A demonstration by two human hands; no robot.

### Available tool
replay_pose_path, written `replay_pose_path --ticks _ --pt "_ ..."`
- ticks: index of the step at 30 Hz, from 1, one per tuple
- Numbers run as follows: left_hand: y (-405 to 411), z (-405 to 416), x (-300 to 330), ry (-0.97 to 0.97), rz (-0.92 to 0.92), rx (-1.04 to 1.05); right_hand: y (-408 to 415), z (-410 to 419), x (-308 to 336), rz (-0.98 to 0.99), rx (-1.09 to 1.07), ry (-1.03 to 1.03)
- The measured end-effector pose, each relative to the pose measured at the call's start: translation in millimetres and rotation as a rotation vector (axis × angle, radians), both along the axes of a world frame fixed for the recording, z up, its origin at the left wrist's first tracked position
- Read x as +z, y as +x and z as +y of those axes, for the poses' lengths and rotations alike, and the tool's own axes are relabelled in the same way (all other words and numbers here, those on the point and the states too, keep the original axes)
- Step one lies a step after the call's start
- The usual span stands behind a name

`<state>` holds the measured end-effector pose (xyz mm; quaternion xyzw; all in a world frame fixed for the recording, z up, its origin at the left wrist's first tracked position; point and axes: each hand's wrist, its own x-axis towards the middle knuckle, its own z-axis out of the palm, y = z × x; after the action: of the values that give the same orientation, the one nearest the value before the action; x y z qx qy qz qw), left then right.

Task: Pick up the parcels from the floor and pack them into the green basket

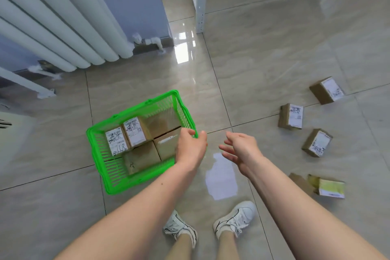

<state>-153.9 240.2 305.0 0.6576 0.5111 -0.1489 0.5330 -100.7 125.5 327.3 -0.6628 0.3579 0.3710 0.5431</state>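
The green basket [109, 179] stands on the tiled floor at centre left. Several brown cardboard parcels lie packed inside it, two with white labels up [135, 134]. My left hand [190, 146] hovers over the basket's right corner with loosely curled fingers, holding nothing. My right hand [240, 151] hangs open just right of the basket, fingers spread. Several more parcels lie on the floor to the right: one far [326, 90], one labelled [291, 119], one nearer [317, 142], and one with a yellowish face [329, 186] beside my right forearm.
A white radiator [63, 27] and its pipes fill the upper left against a blue wall. A white metal frame leg [200, 6] stands at the top centre. My two white shoes [211, 226] are at the bottom. Glossy tiles reflect light.
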Motion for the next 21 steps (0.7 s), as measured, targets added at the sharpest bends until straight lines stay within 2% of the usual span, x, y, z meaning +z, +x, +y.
replay_pose_path --ticks 13,21 --pt "97.3 -205.3 3.0 -0.087 -0.02 -0.127 78.2 -221.7 6.1 0.016 -0.171 -0.078" --pt "171.2 -267.3 -9.0 -0.106 -0.007 -0.228 137.7 -295.1 -5.1 0.042 -0.27 -0.114"
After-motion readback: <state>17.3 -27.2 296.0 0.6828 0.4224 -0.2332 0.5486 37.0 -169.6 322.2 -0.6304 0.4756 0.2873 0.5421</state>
